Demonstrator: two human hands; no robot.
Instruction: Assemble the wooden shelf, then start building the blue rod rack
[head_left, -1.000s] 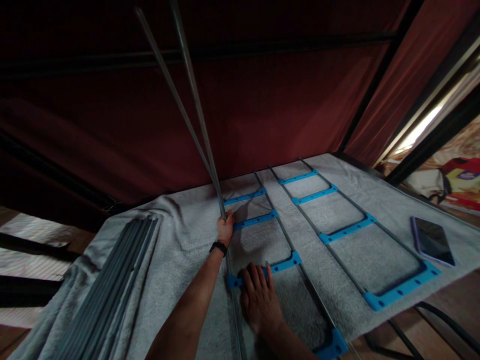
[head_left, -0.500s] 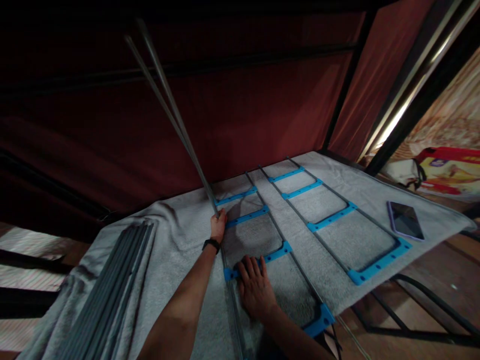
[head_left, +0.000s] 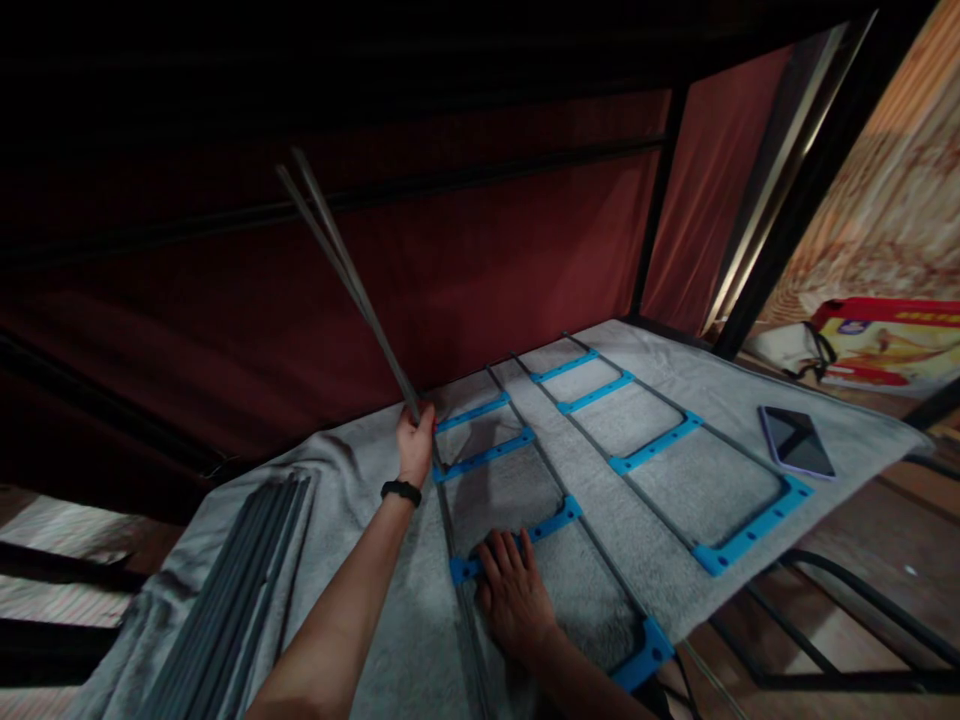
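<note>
My left hand [head_left: 415,445], with a dark band on its wrist, is closed around the lower part of two thin grey rods [head_left: 360,300]. They slant up and to the left, slightly splayed at the top. Below it lies the left ladder-like frame of grey rods with blue crosspieces [head_left: 491,453]. My right hand [head_left: 517,595] lies flat with fingers stretched out on the left end of one blue crosspiece [head_left: 559,517]. A second frame with blue crosspieces [head_left: 660,442] lies to the right.
A grey fleece blanket [head_left: 360,560] covers the surface. A bundle of grey rods [head_left: 232,590] lies at left, and a phone [head_left: 796,440] at right. Behind hangs a dark red cloth [head_left: 487,260] among black metal bars. A red and yellow package [head_left: 892,340] sits beyond the right edge.
My left hand has shifted a little away and to the left with the rods, whose tips now appear lower in view. My right hand stays on the same crosspiece. The view has tilted slightly.
</note>
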